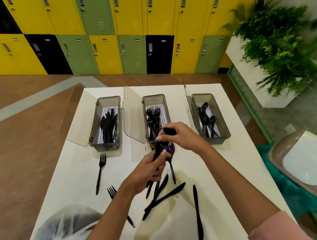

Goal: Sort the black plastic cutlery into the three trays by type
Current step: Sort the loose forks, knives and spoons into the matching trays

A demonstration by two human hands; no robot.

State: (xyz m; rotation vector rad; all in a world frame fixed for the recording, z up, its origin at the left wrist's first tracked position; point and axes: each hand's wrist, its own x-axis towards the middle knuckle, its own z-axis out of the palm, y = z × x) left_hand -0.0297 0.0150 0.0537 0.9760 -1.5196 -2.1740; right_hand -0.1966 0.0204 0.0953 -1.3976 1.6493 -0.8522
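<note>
L hand [149, 172] grips a bunch of cutlery [159, 153] near the middle fork tray [153, 96], prob as a feeder; R hand [183, 136] pinches 1 piece [169, 131] off it to sort. Knife tray [108, 97] left, spoon tray [202, 94] right.

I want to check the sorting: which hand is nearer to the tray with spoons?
Right. The right hand is just left of the spoon tray, pinching one piece. The left hand is farther left and closer to the person, gripping a bundle of cutlery.
</note>
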